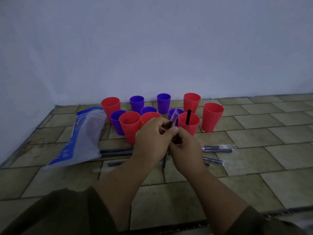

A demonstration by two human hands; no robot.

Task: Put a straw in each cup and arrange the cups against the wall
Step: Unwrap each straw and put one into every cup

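Note:
Several red and purple cups stand in a loose cluster on the tiled floor near the wall (152,48). One red cup (189,125) holds a black straw (188,117). In front of the cluster, my left hand (150,141) and my right hand (184,146) meet and both grip a black straw (169,124) in a clear wrapper (174,114). The wrapper's end sticks up above my fingers. More wrapped black straws lie on the floor at the left (116,150) and at the right (217,148). A tall red cup (212,117) stands at the cluster's right end.
A blue and clear plastic bag (83,138) lies on the floor left of the cups. The wall runs behind the cups and meets a side wall at the left corner. Tiled floor stretches to the right.

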